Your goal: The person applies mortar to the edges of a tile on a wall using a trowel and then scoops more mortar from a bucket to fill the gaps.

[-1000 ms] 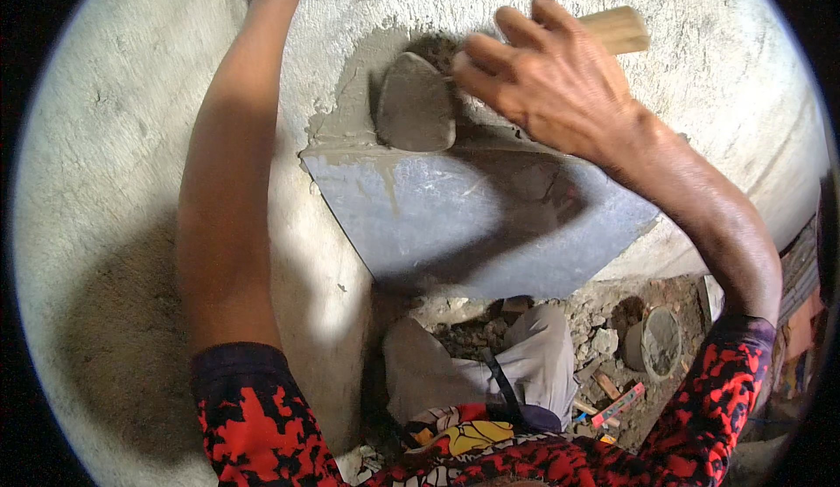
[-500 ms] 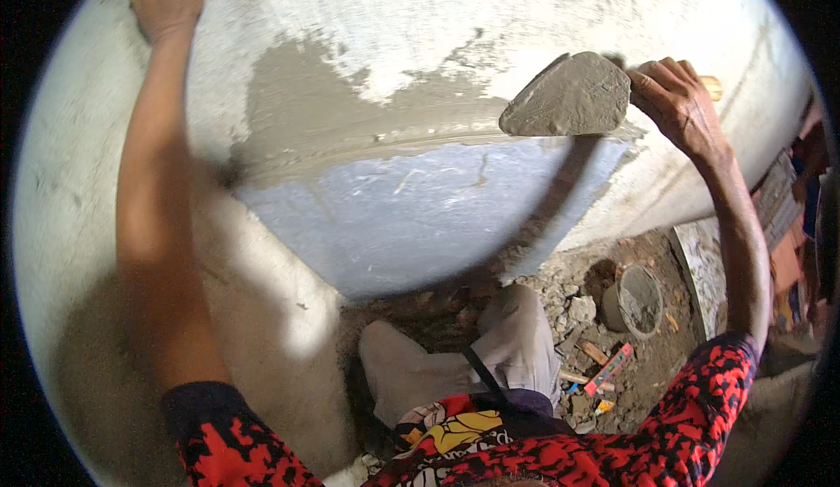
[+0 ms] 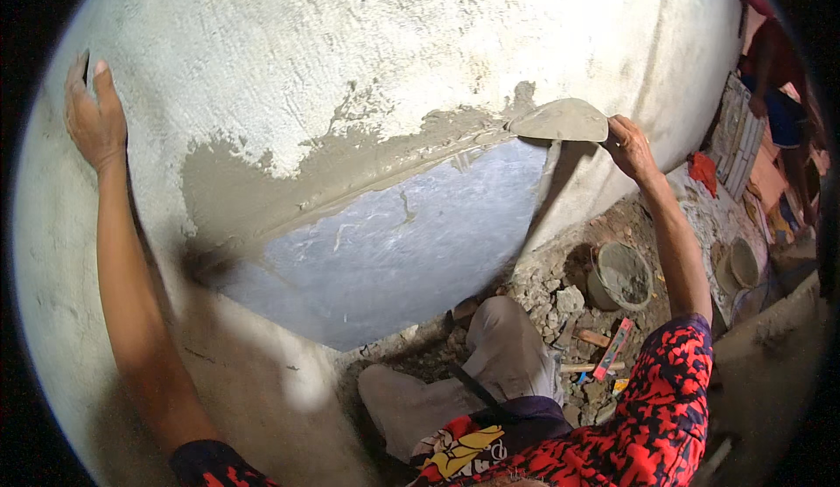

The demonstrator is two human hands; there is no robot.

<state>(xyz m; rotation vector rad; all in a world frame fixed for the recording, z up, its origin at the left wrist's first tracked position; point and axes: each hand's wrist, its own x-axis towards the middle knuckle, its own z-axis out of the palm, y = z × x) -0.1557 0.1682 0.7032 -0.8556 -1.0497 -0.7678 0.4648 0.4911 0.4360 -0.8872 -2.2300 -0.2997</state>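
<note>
My right hand [image 3: 632,147] is closed around the handle of a mortar-coated trowel [image 3: 560,121]. Its blade is tilted and meets the right end of a band of wet grey mortar [image 3: 262,185] on the whitish wall [image 3: 455,32]. Just below the band is a smooth blue-grey panel [image 3: 411,233], streaked with a few mortar marks. My left hand [image 3: 98,119] is raised at the far left, resting against the wall with thumb and fingers apart and nothing in it. The trowel's handle is mostly hidden by my right hand.
A bucket with mortar [image 3: 623,275] stands on rubble to the right of my knees, near a red level [image 3: 612,349]. Another bucket [image 3: 739,264] lies farther right. Beyond it, a person [image 3: 774,71] is partly visible near stacked boards [image 3: 739,133].
The trowel has tipped from showing its broad, mortar-covered face to a flatter angle against the band. My view has shifted, and my left hand now shows spread fingers.
</note>
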